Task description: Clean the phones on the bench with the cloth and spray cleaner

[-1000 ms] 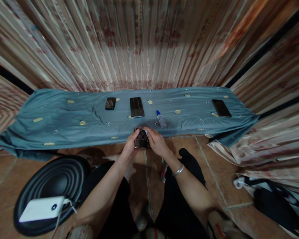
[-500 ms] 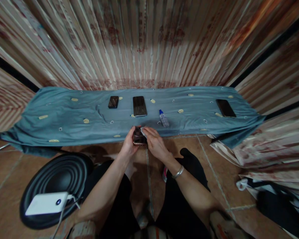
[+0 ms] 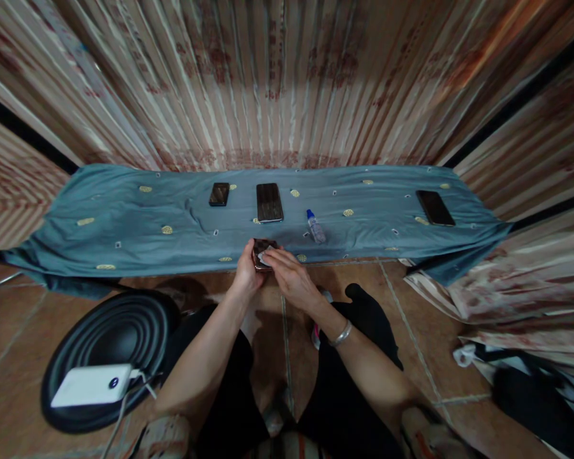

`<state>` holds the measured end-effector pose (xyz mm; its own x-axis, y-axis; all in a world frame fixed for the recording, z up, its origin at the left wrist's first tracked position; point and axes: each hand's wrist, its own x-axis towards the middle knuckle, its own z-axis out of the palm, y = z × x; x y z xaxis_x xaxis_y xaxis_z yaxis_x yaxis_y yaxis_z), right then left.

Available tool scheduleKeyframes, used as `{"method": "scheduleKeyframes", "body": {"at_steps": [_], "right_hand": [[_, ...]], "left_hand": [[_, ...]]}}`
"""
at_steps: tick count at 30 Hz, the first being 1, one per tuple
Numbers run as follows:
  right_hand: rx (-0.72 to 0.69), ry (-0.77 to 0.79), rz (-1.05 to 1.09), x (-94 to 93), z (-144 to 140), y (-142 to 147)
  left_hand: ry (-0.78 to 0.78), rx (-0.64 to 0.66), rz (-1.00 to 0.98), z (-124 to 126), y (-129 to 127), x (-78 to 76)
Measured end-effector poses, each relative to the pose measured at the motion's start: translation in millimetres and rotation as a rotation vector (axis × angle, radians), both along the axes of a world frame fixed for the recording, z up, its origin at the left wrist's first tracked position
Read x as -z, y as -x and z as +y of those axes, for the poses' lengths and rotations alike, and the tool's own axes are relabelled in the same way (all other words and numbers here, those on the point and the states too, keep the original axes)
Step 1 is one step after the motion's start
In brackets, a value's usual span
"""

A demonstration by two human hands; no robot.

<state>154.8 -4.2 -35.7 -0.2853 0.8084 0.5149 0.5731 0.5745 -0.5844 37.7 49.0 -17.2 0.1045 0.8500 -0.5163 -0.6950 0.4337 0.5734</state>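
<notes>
In front of the cloth's near edge, my left hand (image 3: pixel 247 269) grips a dark, shiny phone (image 3: pixel 262 245) with a copper-coloured edge by its left side. My right hand (image 3: pixel 291 277) pinches a small white wipe (image 3: pixel 264 257) and presses it on the phone's face; the fingers cover part of both. Beyond the hands, a dark phone (image 3: pixel 269 202) lies flat on the blue cloth, with a smaller dark device (image 3: pixel 219 194) to its left. A small clear bottle with a blue cap (image 3: pixel 316 228) lies on its side to the right.
The blue patterned cloth (image 3: pixel 124 236) covers a long, low surface backed by striped curtains (image 3: pixel 277 83). Another dark phone (image 3: pixel 435 208) lies at its right end. On the floor, a white power bank with a cable (image 3: pixel 92 385) rests on a black ringed object (image 3: pixel 110 341).
My right hand has slid the wipe left across the phone's face. The phone has tilted and shifted up slightly in my left hand.
</notes>
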Motion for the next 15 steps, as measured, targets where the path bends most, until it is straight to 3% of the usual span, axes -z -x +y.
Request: {"method": "scheduleKeyframes", "body": {"at_steps": [7,15], "right_hand": [[0.079,0.037,-0.011,5.7,1.6,-9.5],[0.088,-0.122,-0.029,2.0,-7.8,4.0]], "left_hand": [[0.031,-0.049,-0.020,1.1,4.0,-11.2],[0.071,-0.011,-0.083,-0.5,5.6,-10.4]]}}
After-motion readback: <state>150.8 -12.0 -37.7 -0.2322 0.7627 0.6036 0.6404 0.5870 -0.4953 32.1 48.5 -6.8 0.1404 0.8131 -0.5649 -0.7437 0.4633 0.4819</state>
